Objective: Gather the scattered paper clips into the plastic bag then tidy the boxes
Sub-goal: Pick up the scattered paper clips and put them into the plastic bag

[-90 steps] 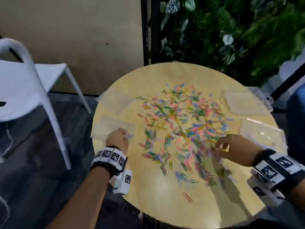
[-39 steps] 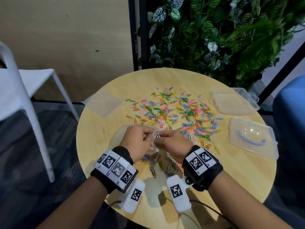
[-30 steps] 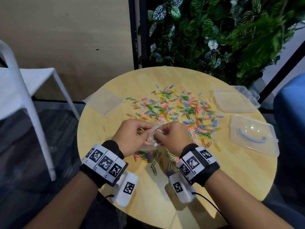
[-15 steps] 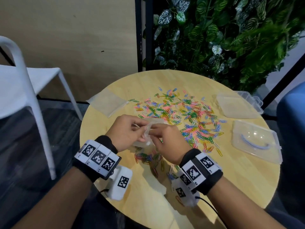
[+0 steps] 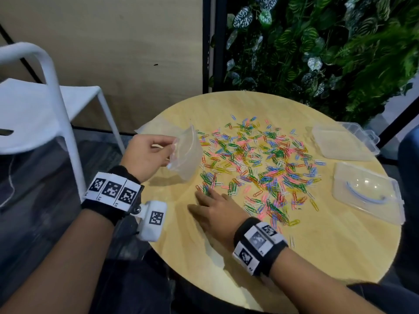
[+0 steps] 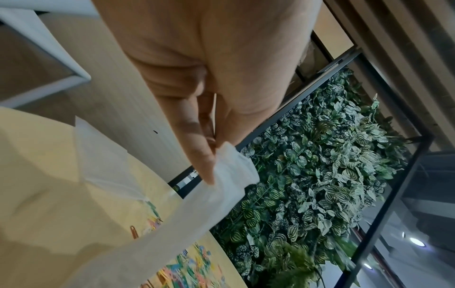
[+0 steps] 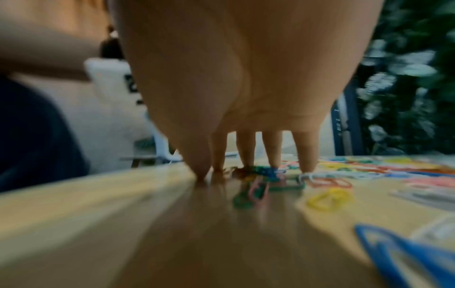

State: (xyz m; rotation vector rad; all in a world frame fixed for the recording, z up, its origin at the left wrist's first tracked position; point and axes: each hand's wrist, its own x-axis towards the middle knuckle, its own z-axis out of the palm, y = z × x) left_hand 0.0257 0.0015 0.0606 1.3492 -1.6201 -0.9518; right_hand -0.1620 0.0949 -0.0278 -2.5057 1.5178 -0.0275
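Half a second before, both hands had met over the small bag near the middle of the frame; they had since parted. The left hand (image 5: 148, 152) had lifted the small clear plastic bag (image 5: 187, 155) to the left of centre, above the round pale wooden surface (image 5: 317, 250), pinching its upper edge between thumb and fingers, with the bag hanging open and its mouth towards the clips. In the left wrist view the thumb and forefinger gripped the bag's (image 6: 221, 185) crumpled rim. The right hand (image 5: 215, 211) had dropped to the surface below the bag, in the lower middle of the frame, its fingers spread and fairly straight, the fingertips (image 7: 270, 161) resting on the nearest clips at the lower left edge of the pile; it held nothing that could be seen.

The scattered multicoloured paper clips (image 5: 260, 164) lay across the centre of the surface, just to the right of the bag and above and to the right of the right hand. Two clear plastic boxes sat at the right edge of the frame: the upper clear plastic box (image 5: 340, 143) and, just below it, the lower clear plastic box with a blue handle (image 5: 367, 191). Another flat clear bag (image 5: 158, 128) lay behind the left hand. A white plastic chair (image 5: 40, 105) stood at the upper left, and green leafy plants (image 5: 328, 48) filled the upper right.
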